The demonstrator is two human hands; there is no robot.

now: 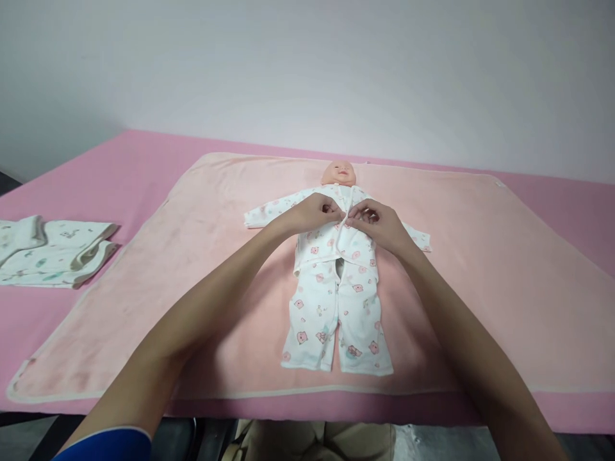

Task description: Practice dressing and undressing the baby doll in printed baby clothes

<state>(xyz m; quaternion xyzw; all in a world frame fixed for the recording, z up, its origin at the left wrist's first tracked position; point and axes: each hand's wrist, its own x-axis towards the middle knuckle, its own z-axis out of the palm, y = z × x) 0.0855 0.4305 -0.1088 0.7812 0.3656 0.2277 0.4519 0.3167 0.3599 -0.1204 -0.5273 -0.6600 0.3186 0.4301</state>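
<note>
A baby doll (339, 173) lies on its back, its head toward the wall. It wears a white printed baby shirt (314, 246) with long sleeves spread out to both sides, and matching baby pants (312, 320) with a gap at the crotch. My left hand (317, 212) pinches the shirt's front edge at the chest. From the other side my right hand (377, 221) pinches the same front opening, fingertips almost touching those of the left. Whatever fastener lies between the fingertips is too small to make out.
Under the doll is a pale pink blanket (192, 282) with a light border, spread over a pink table cover (144, 150). Folded white printed cloths (57, 253) lie at the left edge. A pale wall (307, 77) stands behind the table.
</note>
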